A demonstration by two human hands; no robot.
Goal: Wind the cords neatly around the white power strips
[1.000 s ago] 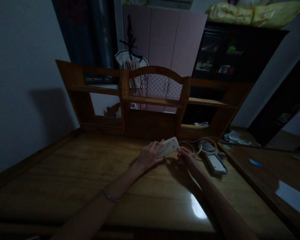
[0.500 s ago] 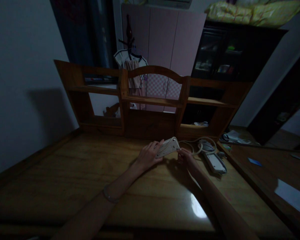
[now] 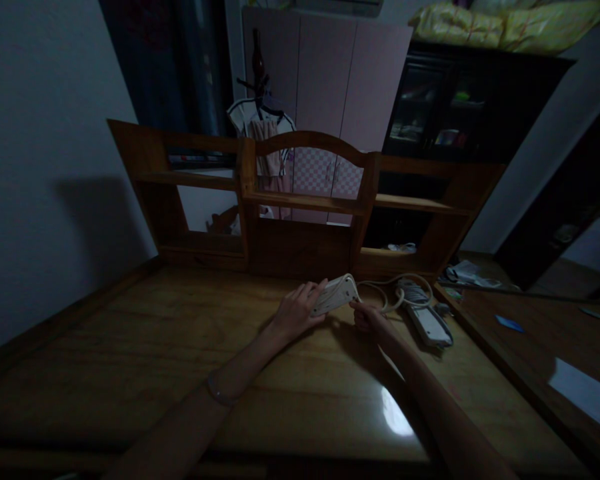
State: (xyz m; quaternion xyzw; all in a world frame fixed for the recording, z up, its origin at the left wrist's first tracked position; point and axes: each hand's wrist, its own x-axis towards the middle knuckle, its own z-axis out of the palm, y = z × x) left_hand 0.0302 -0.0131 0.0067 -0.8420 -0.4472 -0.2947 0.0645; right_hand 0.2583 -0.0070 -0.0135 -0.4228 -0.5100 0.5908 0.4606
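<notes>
My left hand (image 3: pixel 298 311) is closed round one end of a white power strip (image 3: pixel 336 297), holding it tilted just above the desk. A pale cord (image 3: pixel 352 283) runs along the strip and bends over its right end. Pinched at that end, my right hand (image 3: pixel 369 316) grips the cord; its fingertips partly hide the spot. From there more cord loops to the right, to a second power strip (image 3: pixel 430 327) lying on the desk with grey cord bundled at its far end.
A wooden shelf unit (image 3: pixel 305 200) stands along the back of the wooden desk (image 3: pixel 180 373). To the right, a lower brown surface holds a white sheet (image 3: pixel 585 393) and a blue card (image 3: pixel 509 324). The wall (image 3: pixel 40 200) bounds the left.
My right hand has shifted slightly left, closer in under the strip's right end. The left hand and the power strip have barely moved.
</notes>
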